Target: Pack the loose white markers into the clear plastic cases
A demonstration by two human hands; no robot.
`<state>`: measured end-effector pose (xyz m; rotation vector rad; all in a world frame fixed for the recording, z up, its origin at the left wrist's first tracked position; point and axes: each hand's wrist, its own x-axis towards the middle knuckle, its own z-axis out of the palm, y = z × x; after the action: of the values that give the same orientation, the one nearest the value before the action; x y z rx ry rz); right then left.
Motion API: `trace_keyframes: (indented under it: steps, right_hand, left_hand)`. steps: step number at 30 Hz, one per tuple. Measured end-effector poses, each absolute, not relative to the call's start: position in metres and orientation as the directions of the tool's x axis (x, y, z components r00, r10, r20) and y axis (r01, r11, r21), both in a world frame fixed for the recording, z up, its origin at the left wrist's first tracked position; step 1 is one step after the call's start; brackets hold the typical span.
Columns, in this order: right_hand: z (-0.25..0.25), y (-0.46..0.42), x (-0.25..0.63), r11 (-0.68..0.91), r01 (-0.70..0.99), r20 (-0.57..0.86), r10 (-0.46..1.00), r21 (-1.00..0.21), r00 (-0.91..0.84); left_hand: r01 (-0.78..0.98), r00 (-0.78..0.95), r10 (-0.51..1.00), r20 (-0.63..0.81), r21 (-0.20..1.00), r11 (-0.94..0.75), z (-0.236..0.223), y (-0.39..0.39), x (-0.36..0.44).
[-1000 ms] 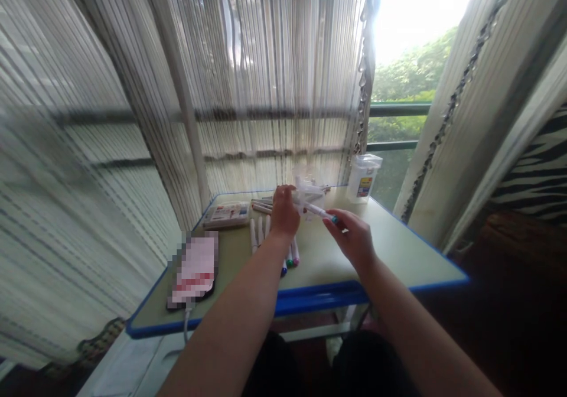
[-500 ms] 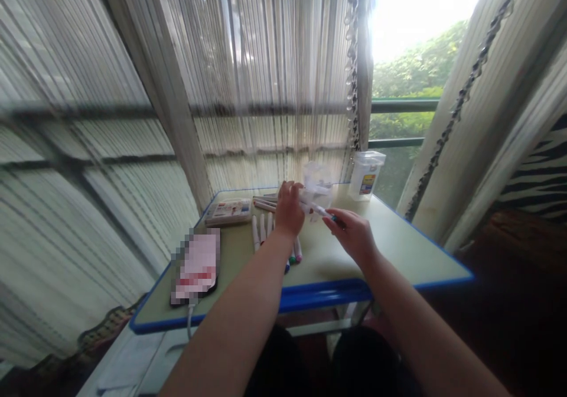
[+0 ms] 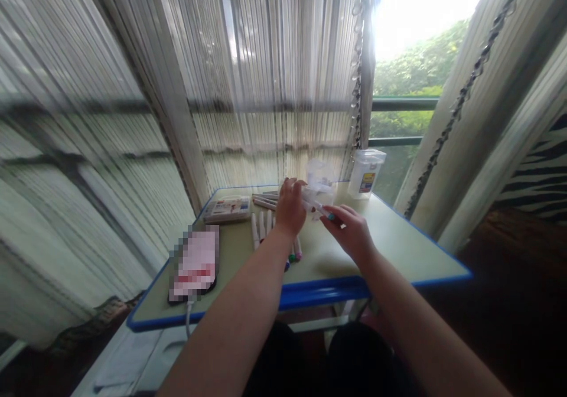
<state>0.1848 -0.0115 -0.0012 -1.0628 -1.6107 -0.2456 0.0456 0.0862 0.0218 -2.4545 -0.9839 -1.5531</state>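
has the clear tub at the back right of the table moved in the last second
No, the tub hasn't shifted either way against the back right corner of the table.

Clear container (image 3: 321,175), seemingly glossy plastic; smooth tabletop (image 3: 390,246).

I lose some markers (image 3: 262,225) behind the left forearm (image 3: 248,288); the clear case (image 3: 321,175) looks blurred to me
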Motion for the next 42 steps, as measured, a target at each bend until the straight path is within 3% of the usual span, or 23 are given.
trace_keyframes:
  steps: [12, 31, 42]
  right_hand:
    - [-0.001, -0.013, 0.185, 0.591, 0.731, 0.893, 0.447, -0.341, 0.055]
    - [-0.006, -0.006, 0.188, 0.589, 0.692, 0.85, 0.522, -0.417, 0.067]
    - [-0.004, -0.008, 0.188, 0.54, 0.689, 0.822, 0.552, -0.482, 0.142]
  left_hand:
    - [0.527, 0.26, 0.485, 0.835, 0.298, -0.796, 0.022, 0.087, 0.047]
    - [0.537, 0.232, 0.524, 0.819, 0.341, -0.772, 0.02, 0.089, 0.048]
    - [0.519, -0.029, 0.594, 0.804, 0.52, -0.678, 0.02, 0.099, 0.05]
